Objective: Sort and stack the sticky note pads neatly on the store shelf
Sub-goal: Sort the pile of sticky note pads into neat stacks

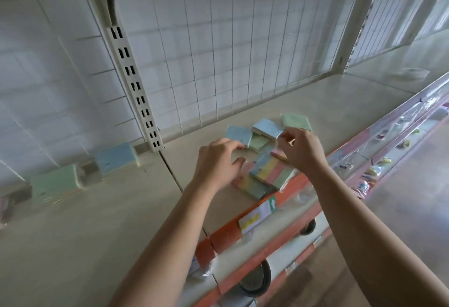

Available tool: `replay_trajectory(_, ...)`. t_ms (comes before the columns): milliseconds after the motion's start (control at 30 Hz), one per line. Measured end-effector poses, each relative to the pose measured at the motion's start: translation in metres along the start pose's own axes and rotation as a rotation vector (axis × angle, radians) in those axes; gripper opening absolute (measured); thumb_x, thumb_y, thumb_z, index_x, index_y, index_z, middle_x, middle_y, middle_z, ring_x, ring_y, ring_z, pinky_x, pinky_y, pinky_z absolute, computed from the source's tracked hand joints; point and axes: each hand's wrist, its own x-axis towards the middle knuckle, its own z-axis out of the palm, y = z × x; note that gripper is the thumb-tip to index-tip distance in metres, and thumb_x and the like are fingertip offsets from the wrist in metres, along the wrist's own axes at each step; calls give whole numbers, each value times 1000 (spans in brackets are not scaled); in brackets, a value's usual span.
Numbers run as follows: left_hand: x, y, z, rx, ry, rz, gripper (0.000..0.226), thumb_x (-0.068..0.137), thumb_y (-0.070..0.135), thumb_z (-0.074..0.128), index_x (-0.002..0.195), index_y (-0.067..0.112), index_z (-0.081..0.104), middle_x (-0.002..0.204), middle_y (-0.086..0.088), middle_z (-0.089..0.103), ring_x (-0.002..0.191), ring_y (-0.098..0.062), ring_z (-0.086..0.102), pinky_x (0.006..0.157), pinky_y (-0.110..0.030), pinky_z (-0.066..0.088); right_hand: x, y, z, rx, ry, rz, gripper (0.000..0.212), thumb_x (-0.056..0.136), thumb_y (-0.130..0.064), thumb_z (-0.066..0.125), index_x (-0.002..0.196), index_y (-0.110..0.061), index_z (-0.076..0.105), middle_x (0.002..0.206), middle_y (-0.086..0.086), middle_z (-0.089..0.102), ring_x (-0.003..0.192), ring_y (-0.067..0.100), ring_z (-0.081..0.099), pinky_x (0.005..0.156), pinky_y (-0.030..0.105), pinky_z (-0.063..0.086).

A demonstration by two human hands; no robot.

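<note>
Right hand: the right hand (301, 151) is up over the heap, thumb and fingertips pinching the near corner of a light blue pad (267, 129) that sits tilted on top.
Left hand: the left hand (217, 161) hovers just beside it with its fingers loosely curled. I see nothing between them, and the fingertips are close to a flat blue pad (238, 134).
The pile: it's a loose jumble near the front edge of the store shelf (109, 221). There's a green pad (297, 121) at the back right, a second green pad (258, 142) tucked under the blues, a pink pad (279, 154), and rainbow-striped pads (272, 173) at the front.
Already sorted: well off to the left by the back wall stand a blue stack (114, 158) and a green stack (54, 185).
Step in hand: by my read, the blues are being pulled out of the mix.
Doing it well: get the thumb under the whole block rather than just the corner. The left hand can pin the second green pad so it doesn't drag along. Then square the two blues edge to edge and carry them to the blue stack.
Watch for: the orange price rail (255, 209) is right there, so a careless tug could nudge the striped pads over the lip.
</note>
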Motion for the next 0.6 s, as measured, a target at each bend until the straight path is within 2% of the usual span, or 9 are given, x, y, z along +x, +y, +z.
replay_trajectory(67, 3, 8, 8, -8, -11, 17, 30, 80, 33, 66, 110, 27, 64, 112, 8, 65, 107, -15, 59, 92, -39, 45, 1, 15, -7, -94, 49, 109, 17, 85, -23, 54, 72, -17, 64, 78, 9, 64, 80, 35, 57, 62, 30, 38)
replay_trajectory(133, 4, 13, 14, -10, -22, 26, 29, 81, 34, 65, 110, 27, 64, 112, 8, 65, 105, -16, 59, 91, -39, 46, 1, 28, -12, -161, 56, 179, 18, 85, -25, 56, 80, -15, 69, 92, 14, 66, 90, 38, 57, 69, 34, 42)
replay_trajectory(233, 6, 19, 22, -10, -46, 28, 27, 85, 34, 63, 111, 26, 64, 112, 8, 64, 103, -15, 59, 91, -38, 45, 2, 38, -15, -131, 1, 219, 17, 82, -32, 64, 89, -17, 71, 102, 12, 66, 99, 35, 55, 78, 36, 45)
replay_trajectory(333, 7, 22, 26, -18, -61, 34, 26, 85, 34, 64, 110, 26, 64, 109, 8, 64, 96, -12, 61, 89, -37, 46, 8, 40, -18, -115, -103, 271, 22, 81, -39, 66, 93, -21, 67, 104, 12, 67, 102, 34, 56, 80, 36, 46)
replay_trajectory(467, 9, 21, 29, -16, -66, 33, 26, 85, 34, 65, 110, 27, 64, 110, 10, 64, 98, -11, 60, 89, -37, 47, 15, 43, -20, -108, -214, 327, 35, 83, -46, 62, 107, -21, 60, 114, 15, 61, 109, 36, 50, 87, 38, 43)
replay_trajectory(600, 9, 20, 27, -30, -56, 22, 26, 85, 33, 65, 110, 26, 64, 111, 8, 64, 97, -11, 61, 90, -37, 46, 17, 43, -19, -53, -205, 375, 56, 80, -44, 65, 126, -15, 50, 128, 18, 51, 121, 36, 39, 98, 39, 34)
